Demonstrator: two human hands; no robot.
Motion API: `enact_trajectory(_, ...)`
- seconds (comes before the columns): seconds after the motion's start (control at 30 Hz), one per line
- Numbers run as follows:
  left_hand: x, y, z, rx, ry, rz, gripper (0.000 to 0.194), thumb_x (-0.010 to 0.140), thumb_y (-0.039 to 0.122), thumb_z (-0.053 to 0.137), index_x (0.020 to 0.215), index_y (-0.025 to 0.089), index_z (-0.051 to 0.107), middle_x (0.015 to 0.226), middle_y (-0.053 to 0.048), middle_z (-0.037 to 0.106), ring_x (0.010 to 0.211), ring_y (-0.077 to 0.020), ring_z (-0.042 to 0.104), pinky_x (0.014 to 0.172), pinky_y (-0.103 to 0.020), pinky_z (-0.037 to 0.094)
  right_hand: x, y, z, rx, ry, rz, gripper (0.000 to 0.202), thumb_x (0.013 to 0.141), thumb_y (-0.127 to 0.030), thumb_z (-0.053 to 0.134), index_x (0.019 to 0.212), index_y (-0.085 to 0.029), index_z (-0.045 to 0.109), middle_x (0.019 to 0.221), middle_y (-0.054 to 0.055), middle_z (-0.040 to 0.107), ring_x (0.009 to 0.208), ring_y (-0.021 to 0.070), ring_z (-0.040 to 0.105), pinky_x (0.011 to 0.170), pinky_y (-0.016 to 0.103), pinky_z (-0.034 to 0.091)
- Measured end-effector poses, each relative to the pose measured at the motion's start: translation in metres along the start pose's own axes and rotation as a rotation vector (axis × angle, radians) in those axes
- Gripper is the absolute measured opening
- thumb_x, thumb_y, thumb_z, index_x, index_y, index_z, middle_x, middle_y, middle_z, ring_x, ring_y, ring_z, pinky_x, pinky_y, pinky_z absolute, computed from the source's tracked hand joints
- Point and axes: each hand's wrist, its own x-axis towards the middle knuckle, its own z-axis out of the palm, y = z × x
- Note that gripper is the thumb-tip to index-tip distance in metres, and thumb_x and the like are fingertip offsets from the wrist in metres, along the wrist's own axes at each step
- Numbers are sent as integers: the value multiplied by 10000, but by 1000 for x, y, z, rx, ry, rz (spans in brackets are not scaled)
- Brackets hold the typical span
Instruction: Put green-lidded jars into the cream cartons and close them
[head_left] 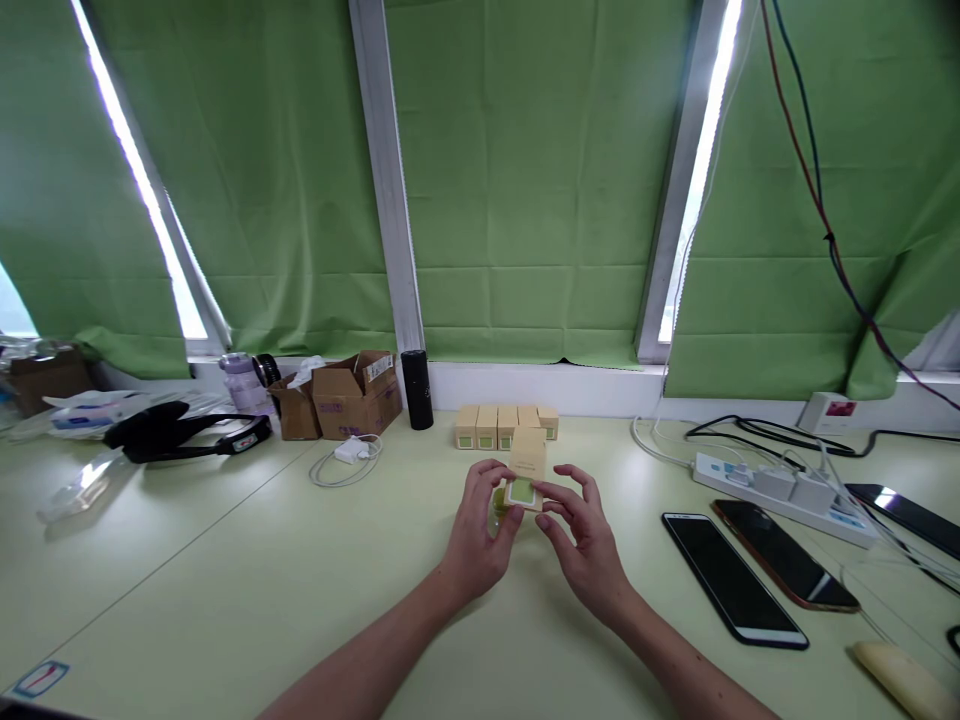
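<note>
A small tan cardboard box (528,452) with a green square on its near end stands tilted up between my hands, over the middle of the table. My left hand (478,535) grips its left side, thumb at the lower edge. Fingers of my right hand (586,548) close on its right edge near the lower corner, with the other fingers spread. Something round and yellow-green (498,502) shows behind my left fingers; I cannot make out what it is. Just beyond, several similar small boxes (487,425) stand in a row.
Phones (735,578) and a white power strip (784,500) with cables lie at the right. A black cylinder (417,390), an open brown carton (356,398), a white charger (351,450) and a black strapped device (187,435) are at the back left.
</note>
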Motion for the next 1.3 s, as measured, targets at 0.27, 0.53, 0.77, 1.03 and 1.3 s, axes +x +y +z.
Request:
enact_trajectory(0.27, 1, 0, 1, 141, 69, 29, 302, 1002, 284, 551, 1294, 239, 488, 1292, -137, 545, 1243, -292, 534, 1038, -490, 479, -1, 2, 0, -117, -101, -159, 412, 1016, -260, 545, 1411, -364, 597, 1660, 67, 256, 1399, 301, 517, 1149, 529, 490)
enact_trajectory(0.53, -1, -10, 1, 174, 135, -103, 427, 983, 341, 593, 1366, 236, 436, 1348, -141, 552, 1271, -296, 538, 1050, -493, 459, -11, 3, 3, -197, -261, -203, 598, 1024, -224, 487, 1589, -356, 343, 1746, 22, 133, 1603, 295, 162, 1255, 547, 332)
enact_trajectory(0.77, -1, -16, 1, 12, 188, -257, 620, 938, 435, 662, 1427, 203, 361, 1352, -168, 564, 1258, -307, 572, 1019, -451, 480, -13, -5, 6, -153, -364, -204, 665, 1033, -214, 447, 1635, -307, 181, 1731, 61, 205, 1601, 263, 185, 1293, 543, 250)
enact_trajectory(1.03, 10, -16, -5, -121, 295, -389, 465, 905, 482, 692, 1249, 226, 513, 1138, -74, 660, 1029, -227, 632, 912, -355, 504, -15, 11, 11, -212, -316, -118, 563, 1026, -209, 441, 1562, -311, 305, 1589, 87, 458, 1503, 257, 408, 1245, 531, 370)
enact_trajectory(1.3, 18, -55, -18, -347, 386, -533, 565, 809, 476, 771, 1248, 183, 568, 1268, -138, 669, 1159, -273, 640, 983, -400, 511, -9, 42, 17, -523, -268, -42, 579, 956, -168, 479, 1522, -251, 388, 1593, 100, 447, 1516, 270, 350, 1244, 526, 373)
